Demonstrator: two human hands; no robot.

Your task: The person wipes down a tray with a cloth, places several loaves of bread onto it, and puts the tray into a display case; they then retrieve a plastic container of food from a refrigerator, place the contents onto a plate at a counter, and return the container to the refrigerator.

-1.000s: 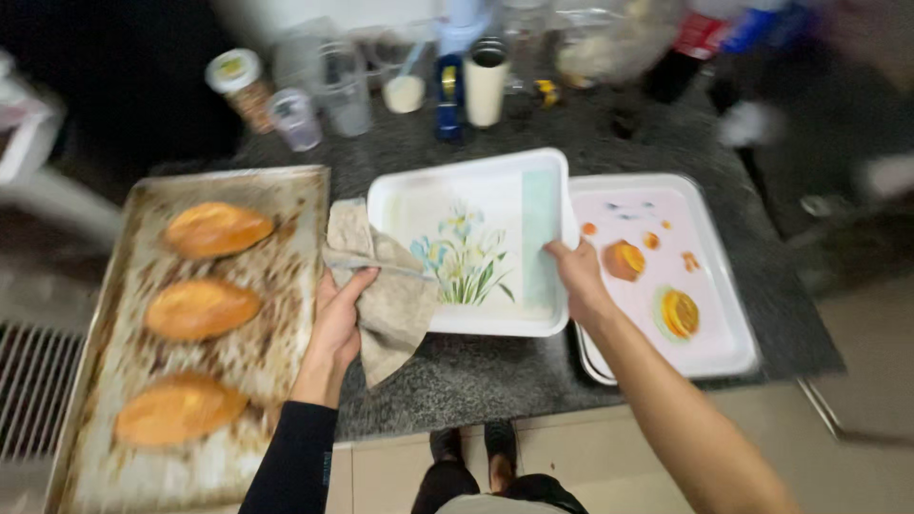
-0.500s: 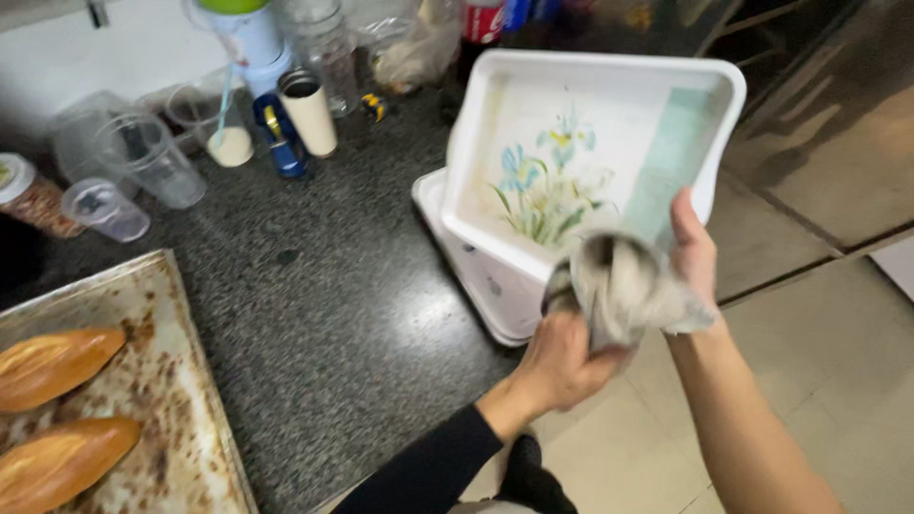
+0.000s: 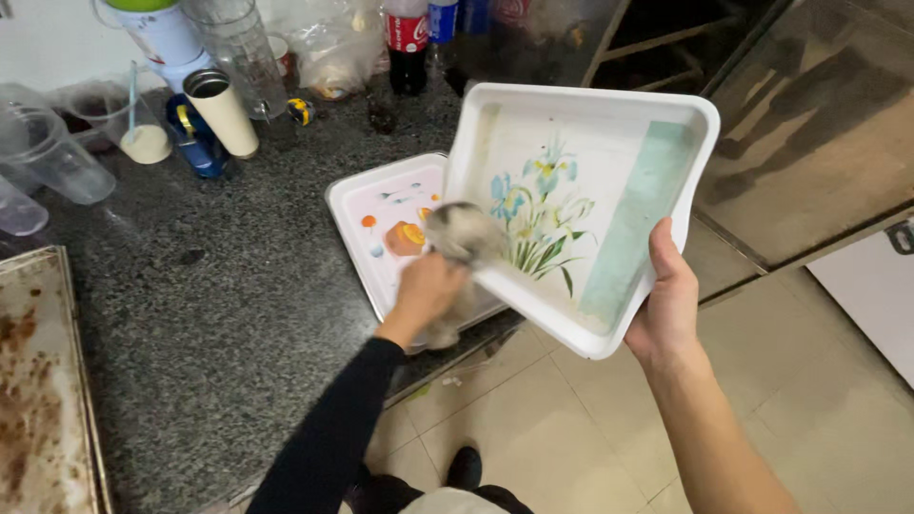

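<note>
Up off the counter (image 3: 219, 314), the flowered tray (image 3: 609, 181) tilts in the right hand (image 3: 666, 305), which grips its lower rim. Blurred, the left hand (image 3: 426, 293) clutches a cloth (image 3: 462, 236) against the tray's inside, above a second tray (image 3: 381, 238).

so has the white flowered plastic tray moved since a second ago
Yes. The white flowered plastic tray was flat on the dark granite counter; now the right hand holds it tilted up beyond the counter's edge.
</note>
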